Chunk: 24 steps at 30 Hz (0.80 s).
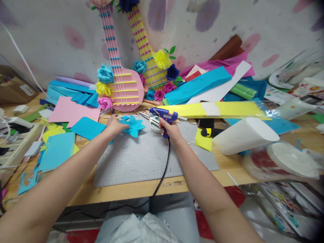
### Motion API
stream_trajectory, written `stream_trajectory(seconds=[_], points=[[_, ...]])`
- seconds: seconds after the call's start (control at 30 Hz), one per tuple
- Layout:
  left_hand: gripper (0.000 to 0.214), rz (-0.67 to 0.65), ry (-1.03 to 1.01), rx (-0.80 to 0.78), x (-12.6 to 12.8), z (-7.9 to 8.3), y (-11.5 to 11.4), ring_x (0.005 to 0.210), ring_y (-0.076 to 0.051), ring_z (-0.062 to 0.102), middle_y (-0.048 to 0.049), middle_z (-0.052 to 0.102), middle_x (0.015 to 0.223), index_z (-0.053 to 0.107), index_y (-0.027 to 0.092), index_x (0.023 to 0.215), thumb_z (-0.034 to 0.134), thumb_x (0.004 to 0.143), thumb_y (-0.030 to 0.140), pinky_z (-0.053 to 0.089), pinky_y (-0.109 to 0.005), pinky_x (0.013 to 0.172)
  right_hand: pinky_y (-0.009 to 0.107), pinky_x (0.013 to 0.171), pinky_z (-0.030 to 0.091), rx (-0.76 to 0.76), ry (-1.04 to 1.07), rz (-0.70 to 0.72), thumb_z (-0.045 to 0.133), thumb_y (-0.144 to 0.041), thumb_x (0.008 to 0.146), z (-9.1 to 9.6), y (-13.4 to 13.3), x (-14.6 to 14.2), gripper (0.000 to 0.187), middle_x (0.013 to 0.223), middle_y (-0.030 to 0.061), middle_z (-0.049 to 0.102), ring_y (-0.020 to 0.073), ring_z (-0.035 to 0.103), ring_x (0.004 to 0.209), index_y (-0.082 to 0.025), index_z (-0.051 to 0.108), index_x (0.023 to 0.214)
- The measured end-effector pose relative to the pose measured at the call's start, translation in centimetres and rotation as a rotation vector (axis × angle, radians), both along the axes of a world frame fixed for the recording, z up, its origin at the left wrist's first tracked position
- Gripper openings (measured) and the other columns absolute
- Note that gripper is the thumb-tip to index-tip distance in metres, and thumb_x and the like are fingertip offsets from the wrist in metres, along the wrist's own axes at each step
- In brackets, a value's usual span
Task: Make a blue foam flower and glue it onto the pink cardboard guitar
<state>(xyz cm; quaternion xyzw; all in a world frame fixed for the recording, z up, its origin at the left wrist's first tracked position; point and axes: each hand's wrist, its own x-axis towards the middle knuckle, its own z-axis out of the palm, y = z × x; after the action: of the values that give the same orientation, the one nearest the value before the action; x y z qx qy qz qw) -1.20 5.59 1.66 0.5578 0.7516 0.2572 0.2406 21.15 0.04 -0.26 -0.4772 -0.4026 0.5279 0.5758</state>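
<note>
Grips a blue glue gun (165,115) in the right hand (169,126), just right of the frame's centre, and points its nozzle toward the left, apart from the flower. Reaches with the left hand (115,126) to a blue flower (135,126), left of centre, with fingertips at its left edge; cannot tell whether pinching a petal or only touching it. Has open-bladed scissors (153,122) between flower and gun, with one handle partly hidden by the right hand. Trails a black cord (167,162) from the gun down over the grey mat (139,165) and past the table's (121,196) front edge at the lower centre. Keeps a blue sheet (88,128) near the left hand, with a pink sheet (76,113) behind it and a light blue sheet (57,152) nearer the left edge, beside a power strip (15,143). Shows a pink guitar (128,89) and a yellow guitar (145,47) at the upper centre, both dressed with flowers and leaning toward the wall. Stretches a long yellow pack (235,109) from beyond the gun toward the right, above a white roll (244,136) and a bagged tub (288,157) at the right of the frame.
</note>
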Motion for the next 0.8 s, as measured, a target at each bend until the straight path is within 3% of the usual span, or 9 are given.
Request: stream_trajectory(seconds=[0.2,0.5,0.63,0.8], points=[[0.065,-0.022,-0.123,-0.081,0.3,1.1,-0.2,0.102,-0.026,0.056,-0.0138,0.055,0.113,0.045,0.013,0.117,0.069,0.058,0.028,0.046,-0.033,0.078,0.021,0.033,0.034,0.0,0.003,-0.006,0.068,-0.053,0.059,0.0,0.1,0.0,0.04,0.049,-0.0039,0.051,0.0047,0.039,0.035,-0.017,0.052,0.055],[0.071,-0.095,0.061,-0.033,0.3,-0.3,0.3,0.104,-0.029,0.055,-0.0135,0.056,0.113,0.047,0.015,0.112,0.076,0.048,0.03,0.045,-0.036,0.081,0.022,0.034,0.034,0.006,-0.008,-0.002,0.067,-0.052,0.062,-0.5,0.2,0.1,0.038,0.048,-0.0035,0.051,0.0055,0.039,0.035,-0.017,0.052,0.056],[0.06,-0.037,-0.094,-0.064,0.1,0.3,0.1,0.099,-0.027,0.057,-0.012,0.059,0.107,0.05,0.016,0.109,0.071,0.056,0.033,0.046,-0.036,0.077,0.021,0.034,0.033,0.01,0.005,-0.002,0.068,-0.053,0.061,-0.3,0.2,0.2,0.039,0.048,-0.0039,0.051,0.0049,0.039,0.035,-0.017,0.051,0.055],[0.048,0.0,-0.266,-0.087,-1.2,1.5,-0.1,0.082,-0.022,0.062,-0.0061,0.061,0.083,0.053,0.014,0.101,0.067,0.06,0.034,0.048,-0.032,0.07,0.02,0.033,0.033,-0.006,0.009,-0.008,0.068,-0.053,0.059,-0.2,0.1,0.1,0.04,0.049,-0.0038,0.052,0.0046,0.04,0.034,-0.018,0.052,0.056]])
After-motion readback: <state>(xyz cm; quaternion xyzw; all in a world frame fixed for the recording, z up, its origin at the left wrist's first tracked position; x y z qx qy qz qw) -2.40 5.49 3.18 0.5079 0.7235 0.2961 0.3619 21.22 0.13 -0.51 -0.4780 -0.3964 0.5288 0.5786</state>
